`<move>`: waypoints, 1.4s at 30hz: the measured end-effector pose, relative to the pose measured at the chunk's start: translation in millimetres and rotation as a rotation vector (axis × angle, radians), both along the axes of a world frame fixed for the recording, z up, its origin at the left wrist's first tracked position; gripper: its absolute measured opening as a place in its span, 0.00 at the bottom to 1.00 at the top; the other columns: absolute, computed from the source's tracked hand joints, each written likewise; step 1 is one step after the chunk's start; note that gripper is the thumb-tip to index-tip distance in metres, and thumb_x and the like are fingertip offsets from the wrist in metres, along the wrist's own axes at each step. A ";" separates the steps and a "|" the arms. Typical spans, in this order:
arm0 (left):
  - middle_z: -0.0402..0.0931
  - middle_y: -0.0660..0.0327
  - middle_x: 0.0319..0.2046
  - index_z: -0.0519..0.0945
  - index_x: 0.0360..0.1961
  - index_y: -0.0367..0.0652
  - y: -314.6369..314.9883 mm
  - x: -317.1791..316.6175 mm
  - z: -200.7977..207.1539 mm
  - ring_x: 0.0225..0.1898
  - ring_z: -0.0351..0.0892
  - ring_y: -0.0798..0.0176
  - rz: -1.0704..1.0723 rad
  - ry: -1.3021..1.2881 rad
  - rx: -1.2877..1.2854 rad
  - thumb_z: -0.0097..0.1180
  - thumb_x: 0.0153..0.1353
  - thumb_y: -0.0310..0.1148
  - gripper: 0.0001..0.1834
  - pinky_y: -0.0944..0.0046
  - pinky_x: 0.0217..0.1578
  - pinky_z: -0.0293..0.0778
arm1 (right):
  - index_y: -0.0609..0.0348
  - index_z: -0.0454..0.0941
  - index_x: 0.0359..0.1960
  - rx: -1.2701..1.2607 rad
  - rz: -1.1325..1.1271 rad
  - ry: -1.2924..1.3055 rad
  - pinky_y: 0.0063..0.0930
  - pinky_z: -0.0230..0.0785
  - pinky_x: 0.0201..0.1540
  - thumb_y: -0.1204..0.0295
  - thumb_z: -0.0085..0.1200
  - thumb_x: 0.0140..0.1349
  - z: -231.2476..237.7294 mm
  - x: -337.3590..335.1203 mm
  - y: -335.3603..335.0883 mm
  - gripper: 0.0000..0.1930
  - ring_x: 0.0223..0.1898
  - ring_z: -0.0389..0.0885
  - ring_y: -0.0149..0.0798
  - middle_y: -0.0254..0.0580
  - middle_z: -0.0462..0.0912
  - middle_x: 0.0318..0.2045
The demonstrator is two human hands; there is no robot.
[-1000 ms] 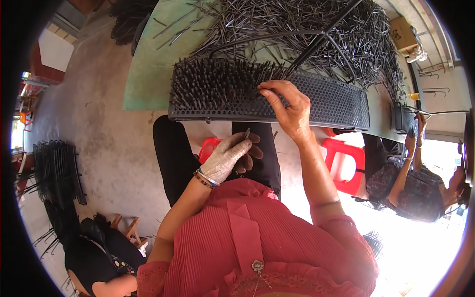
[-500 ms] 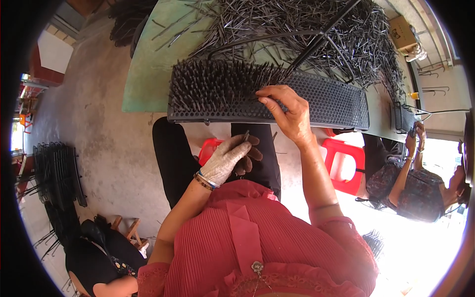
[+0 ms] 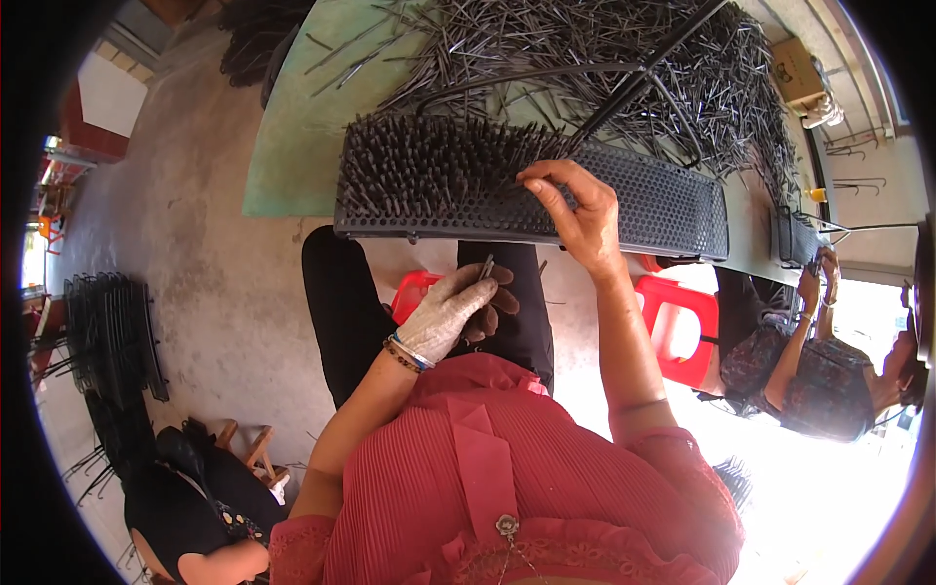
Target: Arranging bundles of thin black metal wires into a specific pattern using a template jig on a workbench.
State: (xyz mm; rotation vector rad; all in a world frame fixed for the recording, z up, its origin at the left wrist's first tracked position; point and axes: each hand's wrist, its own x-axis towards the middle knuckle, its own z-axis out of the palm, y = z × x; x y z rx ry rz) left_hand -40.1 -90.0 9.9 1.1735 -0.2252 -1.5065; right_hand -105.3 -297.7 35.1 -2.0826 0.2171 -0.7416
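A long black perforated tray (image 3: 663, 200) lies along the near edge of the table, its left half packed with upright thin black rods (image 3: 414, 166). My bare right hand (image 3: 588, 216) is at the edge of the packed rods, thumb and forefinger pinched together; what sits between the fingertips is too small and dark to make out. Below the tray, over my lap, my left hand (image 3: 448, 314) wears a pale, dirty glove with brown fingers. Its fingers are closed on a few short black rods (image 3: 487, 265), whose ends stick up past the thumb.
Loose black rods (image 3: 721, 107) are heaped across the green tabletop (image 3: 292, 171) behind the tray. A black bent-metal frame (image 3: 624, 88) leans over them. A red stool (image 3: 678, 327) stands at right, near a co-worker (image 3: 829, 375) at another tray. Another person (image 3: 195, 507) sits lower left.
My right hand has shifted slightly right and up along the rods, still pinched. The left hand stays in place with its rods.
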 end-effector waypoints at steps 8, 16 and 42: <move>0.79 0.60 0.38 0.71 0.54 0.38 0.8 -0.2 -2.8 0.27 0.72 0.78 0.027 0.018 -0.010 0.46 0.68 0.37 0.18 0.78 0.25 0.67 | 0.62 0.81 0.36 -0.172 -0.097 -0.017 0.33 0.74 0.38 0.78 0.60 0.56 0.7 20.2 17.9 0.07 0.35 0.81 0.46 0.45 0.83 0.33; 0.80 0.60 0.38 0.71 0.53 0.37 3.1 1.2 -0.7 0.28 0.72 0.78 0.033 0.013 0.019 0.45 0.68 0.35 0.17 0.78 0.26 0.68 | 0.61 0.82 0.38 -0.266 -0.184 -0.020 0.30 0.74 0.42 0.77 0.62 0.55 -6.6 14.8 21.5 0.09 0.38 0.81 0.43 0.44 0.83 0.35; 0.78 0.60 0.36 0.74 0.49 0.35 3.8 13.1 8.3 0.32 0.77 0.72 -0.016 -0.070 -0.156 0.46 0.71 0.42 0.19 0.71 0.34 0.76 | 0.67 0.81 0.39 0.799 0.063 0.316 0.20 0.71 0.41 0.71 0.57 0.64 -5.6 -18.3 54.8 0.10 0.37 0.78 0.26 0.37 0.83 0.35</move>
